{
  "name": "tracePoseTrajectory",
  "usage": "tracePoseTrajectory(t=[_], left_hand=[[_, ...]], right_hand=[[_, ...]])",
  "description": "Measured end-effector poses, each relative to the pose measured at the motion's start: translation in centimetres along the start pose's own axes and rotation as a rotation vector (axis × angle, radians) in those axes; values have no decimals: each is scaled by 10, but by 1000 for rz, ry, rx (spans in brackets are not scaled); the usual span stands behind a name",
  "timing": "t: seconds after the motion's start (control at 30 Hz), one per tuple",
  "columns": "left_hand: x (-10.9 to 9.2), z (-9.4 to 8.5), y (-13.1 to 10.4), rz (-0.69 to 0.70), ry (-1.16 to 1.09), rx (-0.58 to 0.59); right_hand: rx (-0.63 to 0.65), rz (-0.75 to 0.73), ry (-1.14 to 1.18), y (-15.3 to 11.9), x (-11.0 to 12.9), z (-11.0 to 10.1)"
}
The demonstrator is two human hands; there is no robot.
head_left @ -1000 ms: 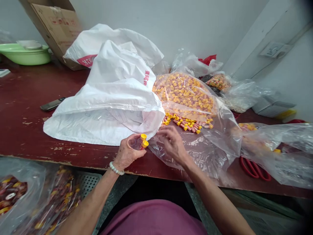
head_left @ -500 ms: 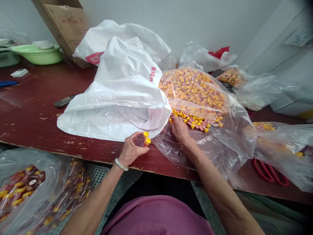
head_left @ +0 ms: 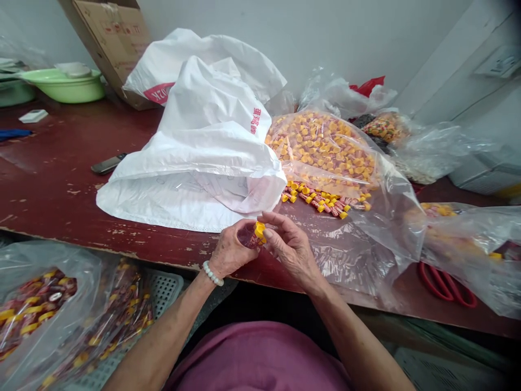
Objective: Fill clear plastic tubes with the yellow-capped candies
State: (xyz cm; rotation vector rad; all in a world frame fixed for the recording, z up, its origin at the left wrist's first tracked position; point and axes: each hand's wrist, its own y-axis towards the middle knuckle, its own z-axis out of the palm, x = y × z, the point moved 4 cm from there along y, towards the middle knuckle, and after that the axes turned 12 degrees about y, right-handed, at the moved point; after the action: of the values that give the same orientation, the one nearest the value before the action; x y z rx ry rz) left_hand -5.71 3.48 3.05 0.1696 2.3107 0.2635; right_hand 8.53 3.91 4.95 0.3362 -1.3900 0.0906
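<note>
My left hand, with a beaded bracelet at its wrist, is curled around a small clear bag. Yellow-capped pieces stick out at the bag's right side. The thumb and fingers of my right hand pinch at these caps, close against the left hand. Behind the hands lies a large white sack, its mouth facing me. To its right, a big clear plastic bag holds a heap of yellow-capped pieces, with some loose ones at its opening.
Red-handled scissors lie at the right edge. On the left are a phone-like object, a green basin and a cardboard box. Below the table's left edge, plastic bags of capped pieces rest by a grey basket.
My right hand has left the loose pieces and moved left and toward me, to the small bag. My left hand has shifted slightly right.
</note>
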Motion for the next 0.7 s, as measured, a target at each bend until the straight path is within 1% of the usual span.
tracePoseTrajectory(t=[0.07,0.1,0.17,0.23,0.27,0.3,0.33,0.37,0.43,0.47,0.5,0.53,0.6,0.67,0.7], left_hand=[[3,0,-1,-9,-15,12],[4,0,-1,-11,-31,23],[6,1,-2,-18,-60,43],[8,1,-1,-32,-88,52],[9,1,-1,-43,-102,53],[10,0,0,-57,-114,51],[12,-1,1,-72,-121,47],[13,-3,3,-87,-120,39],[16,-7,5,-110,-104,18],[17,-9,5,-117,-99,11],[18,-10,6,-121,-100,7],[18,-11,5,-123,-106,5],[19,-12,4,-121,-126,5],[20,-11,3,-115,-140,8],[20,-10,3,-113,-141,13]], right_hand=[[-6,-127,-155,-2,5,-3],[14,-208,-259,-4,8,-2],[98,-335,-479,-9,12,5],[191,-385,-614,-10,10,10],[203,-392,-631,-8,9,8],[176,-401,-627,-4,8,2],[110,-409,-618,4,7,-7],[18,-403,-624,14,4,-19],[-197,-335,-732,40,-7,-48],[-257,-268,-836,54,-16,-62],[-279,-216,-930,69,-25,-74],[-280,-189,-973,81,-34,-83],[-263,-165,-1006,100,-48,-96],[-269,-162,-986,104,-52,-101],[-285,-161,-980,102,-49,-101]])
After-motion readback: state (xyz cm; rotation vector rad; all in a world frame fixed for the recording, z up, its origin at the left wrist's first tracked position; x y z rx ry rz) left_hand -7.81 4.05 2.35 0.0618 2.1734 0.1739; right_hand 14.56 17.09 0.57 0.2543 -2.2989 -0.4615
